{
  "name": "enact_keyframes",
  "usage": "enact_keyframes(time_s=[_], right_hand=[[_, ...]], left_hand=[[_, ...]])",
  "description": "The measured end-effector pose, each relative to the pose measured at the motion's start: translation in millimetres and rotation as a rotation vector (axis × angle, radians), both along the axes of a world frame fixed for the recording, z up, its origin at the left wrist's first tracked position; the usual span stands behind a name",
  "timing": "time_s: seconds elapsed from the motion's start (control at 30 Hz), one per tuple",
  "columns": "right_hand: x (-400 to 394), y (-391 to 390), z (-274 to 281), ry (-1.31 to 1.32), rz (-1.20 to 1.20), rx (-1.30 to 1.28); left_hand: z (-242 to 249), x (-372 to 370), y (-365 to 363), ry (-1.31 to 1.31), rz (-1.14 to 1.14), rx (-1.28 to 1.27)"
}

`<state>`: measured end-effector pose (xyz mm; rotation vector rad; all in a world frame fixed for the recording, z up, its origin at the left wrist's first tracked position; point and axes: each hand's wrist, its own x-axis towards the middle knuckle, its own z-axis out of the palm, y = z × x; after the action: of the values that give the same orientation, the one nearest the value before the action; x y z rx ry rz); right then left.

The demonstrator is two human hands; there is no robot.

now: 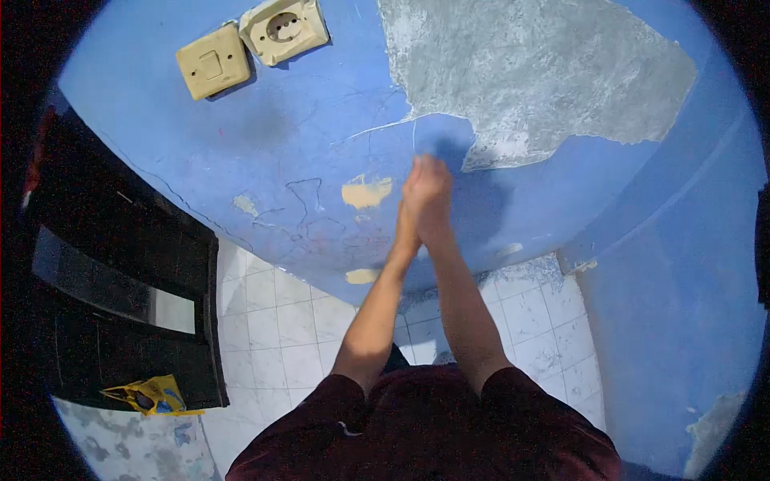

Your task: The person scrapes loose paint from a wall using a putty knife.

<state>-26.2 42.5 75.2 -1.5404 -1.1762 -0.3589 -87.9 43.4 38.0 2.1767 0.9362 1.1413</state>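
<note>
Both arms reach forward to the blue wall (321,160), and my hands meet in front of it. My right hand (431,192) is closed, its fingers blurred and curled over. Pressed against it from the left is my left hand (408,220), its fingers mostly hidden. Whatever they grip, if anything, I cannot make out. A thin pale line (415,135) shows on the wall just above the fingertips. Up and to the right lies a large bare grey patch (545,76) with a ragged paint edge. My hands cast a shadow beside them.
A cream light switch (214,62) and a socket (285,29) are on the wall at upper left. White floor tiles (281,329) lie below. A dark wooden piece (136,240) stands left, with a yellow packet (156,395) near it. Another blue wall (674,305) rises at right.
</note>
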Motion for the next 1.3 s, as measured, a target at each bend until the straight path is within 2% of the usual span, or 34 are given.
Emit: enact_keyframes(time_s=[0.03, 0.07, 0.13, 0.23, 0.27, 0.33, 0.37, 0.43, 0.5, 0.57, 0.6, 0.67, 0.7, 0.73, 0.77, 0.8, 0.87, 0.9, 0.97, 1.0, 1.03, 1.07, 1.1, 1.23, 1.3], right_hand=[[-2.0, -1.8, -27.6, 0.000, 0.009, -0.150], [-2.9, 1.1, -58.0, -0.001, 0.010, -0.156], [-5.4, 2.0, -107.4, -0.048, 0.085, -0.542], [-8.7, -9.3, -72.0, 0.021, 0.079, -0.512], [-8.4, -12.4, -41.7, 0.049, 0.090, -0.382], [-5.3, -25.1, 27.4, 0.100, 0.129, -0.149], [-2.6, -25.2, 54.0, 0.124, 0.156, -0.032], [3.2, -11.5, 77.2, 0.080, 0.109, -0.042], [4.6, -5.1, 75.8, 0.038, 0.056, -0.047], [1.3, -4.7, 44.5, 0.063, 0.029, -0.132], [-0.8, -5.7, 22.6, 0.066, 0.027, -0.131], [-3.7, -5.0, -23.3, 0.081, 0.021, -0.259], [-0.4, -5.7, -37.8, 0.088, 0.018, -0.256], [5.3, -10.3, -52.0, 0.213, 0.115, -0.336], [11.8, -11.9, -66.6, 0.338, 0.214, -0.409], [17.4, -11.9, -80.7, 0.348, 0.211, -0.405], [25.4, -12.4, -106.4, 0.991, 0.508, -0.372], [20.2, -18.4, -98.6, 0.998, 0.504, -0.371], [0.3, -34.1, -73.4, 1.672, 0.766, -0.048], [-3.8, -32.0, -80.3, 1.680, 0.756, -0.045], [-5.6, -24.1, -92.0, 1.771, 0.846, 0.045], [-7.8, -18.8, -91.8, 1.854, 0.937, 0.144], [-11.1, -15.7, -92.9, 1.859, 0.922, 0.156], [-25.2, -15.7, -84.9, 1.825, 0.957, 0.054], [-26.5, -12.5, -90.0, 1.801, 0.979, 0.030]], left_hand=[[-12.7, -3.0, -6.6, -0.033, 0.006, -0.030], [-26.3, -5.5, -18.1, -0.071, 0.012, -0.054], [-47.9, -9.2, -31.5, -0.144, 0.023, -0.101], [-66.4, -13.5, -34.1, -0.256, 0.036, -0.141], [-45.4, -12.8, -28.6, -0.256, 0.033, -0.137], [41.0, -9.6, -24.8, -0.244, -0.061, -0.146], [62.0, -7.7, -17.9, -0.240, -0.105, -0.151], [64.2, -2.9, 4.9, -0.173, -0.130, -0.227], [58.1, 0.3, 11.9, -0.103, -0.161, -0.299], [43.5, 3.4, -0.6, -0.362, -0.123, 0.130], [21.2, 2.4, -7.5, -0.359, -0.125, 0.130], [-54.4, -1.4, -10.3, -0.302, 0.002, 0.134], [-103.5, -3.8, -0.9, -0.296, -0.003, 0.135], [-157.5, -8.9, 9.4, -0.284, -0.013, -0.128], [-148.8, -13.1, 5.5, -0.269, -0.020, -0.387], [-142.9, -30.9, -13.8, -0.258, -0.024, -0.387], [-41.6, -48.9, -40.0, -0.039, -0.087, -0.940], [-26.0, -55.8, -51.9, -0.032, -0.087, -0.944], [-7.0, -69.3, -74.2, -0.475, -0.183, -1.215], [5.2, -72.9, -81.2, -0.505, -0.174, -1.223], [3.5, -76.9, -81.2, -0.495, -0.176, -1.232], [1.5, -80.2, -78.2, -0.467, -0.205, -1.172], [0.0, -82.4, -74.6, -0.438, -0.235, -1.114], [-0.2, -79.9, -56.5, -0.406, -0.237, -1.003], [2.9, -81.1, -58.9, -0.374, -0.160, -0.977]])
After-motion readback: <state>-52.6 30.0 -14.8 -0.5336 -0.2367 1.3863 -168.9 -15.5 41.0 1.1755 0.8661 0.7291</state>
